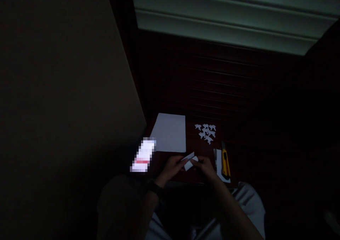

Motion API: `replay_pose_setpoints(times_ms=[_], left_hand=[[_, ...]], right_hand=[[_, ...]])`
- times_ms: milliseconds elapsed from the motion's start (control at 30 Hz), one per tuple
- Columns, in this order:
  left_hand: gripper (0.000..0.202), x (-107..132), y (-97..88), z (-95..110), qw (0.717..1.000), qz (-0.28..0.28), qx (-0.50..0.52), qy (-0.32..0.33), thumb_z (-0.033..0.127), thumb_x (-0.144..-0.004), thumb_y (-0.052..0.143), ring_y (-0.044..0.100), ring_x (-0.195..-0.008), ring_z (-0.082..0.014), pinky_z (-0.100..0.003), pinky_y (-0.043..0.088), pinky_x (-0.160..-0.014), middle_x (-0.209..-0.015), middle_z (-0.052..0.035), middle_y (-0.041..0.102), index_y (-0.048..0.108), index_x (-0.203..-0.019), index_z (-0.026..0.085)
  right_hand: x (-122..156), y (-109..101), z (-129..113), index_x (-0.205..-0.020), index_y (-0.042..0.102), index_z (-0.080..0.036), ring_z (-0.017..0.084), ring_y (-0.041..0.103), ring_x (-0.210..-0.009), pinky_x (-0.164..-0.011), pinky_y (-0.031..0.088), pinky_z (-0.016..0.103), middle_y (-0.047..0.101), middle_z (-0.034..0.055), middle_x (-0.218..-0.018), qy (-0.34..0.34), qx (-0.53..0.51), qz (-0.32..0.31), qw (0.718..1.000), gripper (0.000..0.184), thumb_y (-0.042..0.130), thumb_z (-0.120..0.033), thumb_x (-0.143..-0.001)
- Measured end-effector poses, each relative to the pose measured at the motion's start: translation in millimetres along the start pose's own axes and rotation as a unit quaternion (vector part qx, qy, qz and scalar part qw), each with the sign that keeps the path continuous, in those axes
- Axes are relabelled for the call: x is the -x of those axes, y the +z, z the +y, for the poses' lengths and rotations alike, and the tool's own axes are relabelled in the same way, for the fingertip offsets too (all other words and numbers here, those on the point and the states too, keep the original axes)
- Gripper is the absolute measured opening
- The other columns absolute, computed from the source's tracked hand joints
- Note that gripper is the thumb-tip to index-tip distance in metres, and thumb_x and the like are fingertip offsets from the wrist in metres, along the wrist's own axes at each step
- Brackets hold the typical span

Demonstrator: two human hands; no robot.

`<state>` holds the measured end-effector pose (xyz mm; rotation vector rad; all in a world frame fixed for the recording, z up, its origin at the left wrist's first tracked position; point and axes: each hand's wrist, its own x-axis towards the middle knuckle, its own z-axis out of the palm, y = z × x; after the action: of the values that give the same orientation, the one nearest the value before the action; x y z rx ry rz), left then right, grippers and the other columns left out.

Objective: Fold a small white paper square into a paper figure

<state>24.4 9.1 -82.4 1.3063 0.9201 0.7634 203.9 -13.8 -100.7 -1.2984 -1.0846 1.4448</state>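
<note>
A small white piece of folded paper (pixel 190 165) is held between my two hands, just above the front of the dark table. My left hand (pixel 173 165), with a dark band on its wrist, pinches the paper's left side. On the right side, the fingers of my right hand (pixel 205 165) are closed on the same paper. One flap of the paper stands up at the far edge. Beyond my hands lie several small folded white paper figures (pixel 205 130) in a cluster. A large white sheet (pixel 171 133) rests at the back left of the table.
A yellow box cutter (pixel 225 163) lies at the right on white paper strips (pixel 219 162). A lit, pixelated screen (pixel 145 155) is at the left. A plain wall or panel (pixel 66 73) borders the left side, and pale slats (pixel 225 20) are at the top. The room is dim.
</note>
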Motion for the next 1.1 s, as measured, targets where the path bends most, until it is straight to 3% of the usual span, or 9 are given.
replay_pose_setpoints(times_ms=[167,400,600,700,867,1033,1100], left_hand=[[0.038,-2,2.0,-6,0.999,0.015,-0.046,0.013,0.046,-0.071,0.056,0.06,-0.064,-0.0176,-0.024,0.048,-0.05,-0.072,-0.0048,0.065,0.064,-0.086,0.012],[0.04,-6,1.3,-18,0.998,0.046,-0.031,0.005,0.044,-0.07,0.056,0.061,-0.064,-0.0195,-0.027,0.049,-0.049,-0.074,-0.0068,0.066,0.063,-0.093,0.011],[0.043,-1,-0.3,-5,1.0,-0.009,0.002,0.01,0.039,-0.067,0.062,0.06,-0.072,-0.02,-0.027,0.049,-0.055,-0.088,-0.0084,0.065,0.061,-0.1,0.012],[0.046,3,-2.0,4,0.999,-0.03,0.029,-0.005,0.041,-0.069,0.059,0.059,-0.081,-0.0216,-0.025,0.049,-0.055,-0.098,-0.01,0.062,0.058,-0.107,0.014],[0.048,1,-2.6,8,1.0,-0.012,0.017,-0.02,0.041,-0.073,0.054,0.056,-0.09,-0.0228,-0.023,0.047,-0.052,-0.111,-0.0091,0.056,0.051,-0.116,0.02],[0.032,-6,-1.7,1,0.998,0.015,-0.053,0.033,0.028,-0.071,0.057,0.054,-0.093,-0.0209,-0.028,0.045,-0.075,-0.101,-0.0066,0.06,0.06,-0.102,0.019],[0.03,-7,-2.8,0,0.998,0.014,-0.056,0.041,0.023,-0.071,0.055,0.053,-0.093,-0.0201,-0.027,0.045,-0.074,-0.1,-0.0056,0.059,0.059,-0.1,0.02]], right_hand=[[-3,4,2,-0.069,0.063,-0.013,0.014,0.054,-0.053,-0.045,0.04,0.022,0.062,0.004,-0.063,-0.003,0.008,0.032,0.999,0.035,0.068,-0.046,-0.06],[0,6,-5,-0.078,0.059,-0.016,0.013,0.054,-0.052,-0.042,0.04,0.021,0.06,0.0018,-0.061,-0.004,-0.037,0.054,0.998,0.034,0.062,-0.047,-0.066],[-5,6,4,-0.077,0.057,-0.017,0.012,0.049,-0.047,-0.041,0.037,0.022,0.057,-0.0007,-0.058,-0.032,-0.004,0.084,0.996,0.033,0.063,-0.047,-0.065],[-7,7,6,-0.074,0.056,-0.017,0.013,0.051,-0.055,-0.048,0.039,0.023,0.057,0.0003,-0.064,-0.065,0.024,0.093,0.993,0.028,0.064,-0.043,-0.065],[-3,6,0,-0.08,0.055,-0.018,0.016,0.052,-0.069,-0.062,0.041,0.026,0.057,0.0007,-0.073,-0.116,0.075,0.031,0.99,0.023,0.065,-0.034,-0.067],[1,4,-6,-0.091,0.051,-0.021,0.014,0.05,-0.065,-0.058,0.04,0.024,0.054,-0.0017,-0.072,-0.108,0.102,-0.039,0.988,0.026,0.063,-0.029,-0.069],[-1,5,-8,-0.091,0.05,-0.021,0.013,0.05,-0.064,-0.057,0.04,0.023,0.053,-0.0021,-0.072,-0.114,0.122,-0.044,0.985,0.026,0.062,-0.027,-0.07]])
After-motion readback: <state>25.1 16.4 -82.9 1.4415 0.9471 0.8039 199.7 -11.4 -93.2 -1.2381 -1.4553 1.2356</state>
